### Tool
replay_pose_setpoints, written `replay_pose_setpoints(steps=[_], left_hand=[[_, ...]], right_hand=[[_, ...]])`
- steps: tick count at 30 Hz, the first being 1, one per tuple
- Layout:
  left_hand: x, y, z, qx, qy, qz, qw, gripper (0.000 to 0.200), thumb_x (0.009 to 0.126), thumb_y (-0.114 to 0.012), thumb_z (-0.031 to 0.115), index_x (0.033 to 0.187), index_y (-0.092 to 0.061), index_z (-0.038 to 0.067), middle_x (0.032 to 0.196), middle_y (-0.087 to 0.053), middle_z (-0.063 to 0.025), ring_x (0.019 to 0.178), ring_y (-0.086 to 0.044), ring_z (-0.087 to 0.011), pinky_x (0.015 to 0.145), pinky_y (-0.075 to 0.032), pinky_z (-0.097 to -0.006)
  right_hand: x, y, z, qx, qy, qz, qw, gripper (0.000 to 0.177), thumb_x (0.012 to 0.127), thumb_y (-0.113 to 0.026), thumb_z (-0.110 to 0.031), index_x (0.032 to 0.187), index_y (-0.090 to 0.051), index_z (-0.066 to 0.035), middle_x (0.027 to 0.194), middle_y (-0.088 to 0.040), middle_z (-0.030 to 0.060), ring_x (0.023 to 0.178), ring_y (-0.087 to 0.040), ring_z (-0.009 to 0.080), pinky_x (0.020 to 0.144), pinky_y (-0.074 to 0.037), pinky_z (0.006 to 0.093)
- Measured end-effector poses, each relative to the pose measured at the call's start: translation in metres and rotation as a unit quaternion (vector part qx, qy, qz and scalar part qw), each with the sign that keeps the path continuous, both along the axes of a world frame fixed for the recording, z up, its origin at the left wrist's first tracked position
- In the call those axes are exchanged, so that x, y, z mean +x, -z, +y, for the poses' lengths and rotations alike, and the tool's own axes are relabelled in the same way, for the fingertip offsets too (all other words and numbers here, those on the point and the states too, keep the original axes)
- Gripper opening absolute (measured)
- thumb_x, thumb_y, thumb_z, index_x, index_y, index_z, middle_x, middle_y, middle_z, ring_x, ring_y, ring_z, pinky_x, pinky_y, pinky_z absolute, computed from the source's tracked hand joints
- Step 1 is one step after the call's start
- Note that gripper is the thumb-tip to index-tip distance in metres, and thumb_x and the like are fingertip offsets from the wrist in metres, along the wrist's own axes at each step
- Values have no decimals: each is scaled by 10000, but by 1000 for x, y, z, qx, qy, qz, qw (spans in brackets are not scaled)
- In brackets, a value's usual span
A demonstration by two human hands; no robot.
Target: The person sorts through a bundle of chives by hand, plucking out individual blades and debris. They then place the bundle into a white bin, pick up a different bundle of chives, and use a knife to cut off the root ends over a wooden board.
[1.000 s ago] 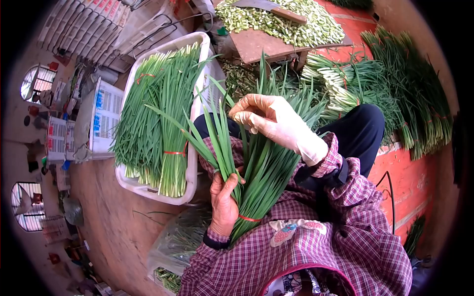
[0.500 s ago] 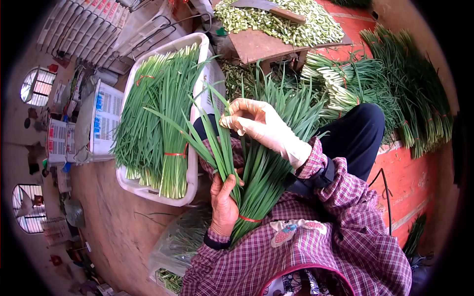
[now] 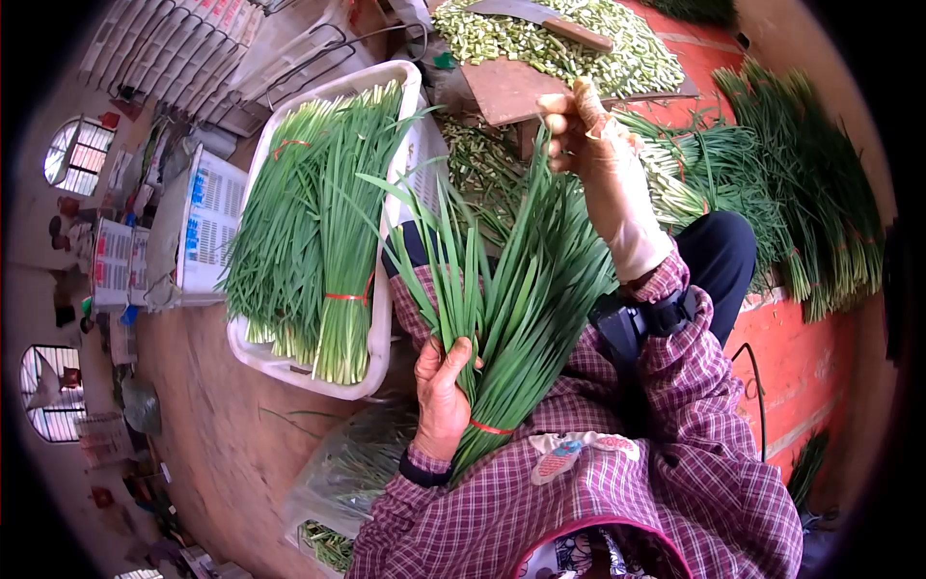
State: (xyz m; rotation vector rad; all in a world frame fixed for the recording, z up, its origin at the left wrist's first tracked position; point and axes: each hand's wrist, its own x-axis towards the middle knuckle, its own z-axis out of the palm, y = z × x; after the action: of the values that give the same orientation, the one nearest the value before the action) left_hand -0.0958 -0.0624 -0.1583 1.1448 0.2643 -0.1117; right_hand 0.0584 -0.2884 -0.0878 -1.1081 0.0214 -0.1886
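Observation:
My left hand (image 3: 444, 400) is closed around some green leaves beside a large bundle of green stalks (image 3: 526, 338), which lies across my lap with a red band near its lower end. My gloved right hand (image 3: 593, 150) is raised above the bundle's leaf tips, its fingers bent. Whether a thin leaf is pinched in these fingers is too small to tell. Left of my hands, a white crate (image 3: 381, 328) holds more green bundles (image 3: 328, 222) tied with red bands.
Chopped pale stalks (image 3: 637, 58) and a knife (image 3: 550, 24) lie on a board (image 3: 502, 87) at the top. More bundles (image 3: 801, 174) rest on the red floor at the right. A clear plastic bag (image 3: 338, 463) with greens sits below the crate.
My right hand has moved up and right, away from the leaves near my left hand. My left hand stays closed in nearly the same place.

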Motion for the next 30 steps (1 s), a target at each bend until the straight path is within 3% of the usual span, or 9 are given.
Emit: replay_pose_setpoints(steps=[5, 9, 11, 12, 15, 23, 25, 28, 30], left_hand=[[0, -3, -3, 26, 17, -15, 999, 214, 922, -598, 107, 1131, -624, 70, 974, -649, -20, 830, -560, -99, 716, -448, -258], [-1, -6, -4, 37, 28, -26, 999, 203, 918, -602, 96, 1117, -631, 72, 1001, -652, -16, 849, -563, -94, 722, -457, -261], [-1, -5, -4, 42, 33, -30, 998, 189, 916, -607, 95, 1102, -630, 69, 991, -643, -7, 845, -558, -91, 723, -458, -259], [-1, -7, -5, 40, 32, -31, 998, 182, 916, -606, 94, 1095, -629, 68, 980, -637, 0, 843, -556, -90, 725, -457, -259], [-2, -8, -6, 41, 33, -31, 998, 171, 916, -605, 91, 1083, -628, 66, 961, -625, 11, 840, -553, -88, 728, -457, -259], [-1, -10, -8, 39, 24, -21, 999, 186, 917, -593, 84, 1099, -624, 69, 965, -623, 13, 844, -551, -92, 724, -455, -264], [0, -9, -7, 39, 24, -12, 999, 190, 922, -593, 93, 1108, -623, 71, 965, -625, 11, 849, -552, -95, 718, -453, -266], [0, -5, -9, 27, 6, -1, 1000, 193, 926, -598, 107, 1114, -623, 73, 959, -626, 7, 842, -550, -96, 711, -446, -262], [0, 1, -4, 13, -5, -1, 1000, 186, 935, -598, 130, 1111, -618, 74, 918, -611, 4, 795, -525, -98, 711, -423, -256]], right_hand=[[-36, -36, 22, -124, -165, -49, 977, 218, 906, -623, -158, 1073, -674, -28, 911, -662, -17, 750, -546, 19, 669, -441, 169], [-48, -26, 51, -164, -210, -23, 963, 226, 889, -632, -123, 1086, -675, -23, 784, -676, 7, 632, -552, 35, 592, -472, 214], [-46, -18, 59, -235, -205, -4, 950, 235, 873, -646, -142, 1081, -686, -39, 777, -699, 60, 647, -622, 88, 628, -504, 252], [-43, -7, 62, -298, -165, -56, 939, 248, 851, -680, -210, 1051, -705, -65, 789, -704, 117, 669, -678, 192, 658, -524, 309], [-42, -9, 66, -350, -159, -39, 922, 277, 826, -708, -280, 1015, -718, -77, 787, -691, 148, 683, -684, 273, 673, -527, 353], [-36, 7, 82, -244, -120, -40, 961, 181, 812, -736, -214, 879, -703, -49, 667, -640, 107, 584, -646, 189, 577, -497, 307], [-29, 13, 84, -252, -56, -127, 958, 120, 820, -728, -143, 846, -680, -36, 657, -622, 72, 535, -596, 128, 533, -472, 271], [5, -1, 62, -58, 22, -31, 998, 115, 872, -688, -151, 891, -692, -37, 757, -653, -30, 581, -495, 25, 523, -392, 175], [21, -18, 31, 2, 70, -90, 993, 164, 900, -665, -171, 995, -705, -44, 812, -678, -12, 642, -507, 25, 594, -411, 163]])
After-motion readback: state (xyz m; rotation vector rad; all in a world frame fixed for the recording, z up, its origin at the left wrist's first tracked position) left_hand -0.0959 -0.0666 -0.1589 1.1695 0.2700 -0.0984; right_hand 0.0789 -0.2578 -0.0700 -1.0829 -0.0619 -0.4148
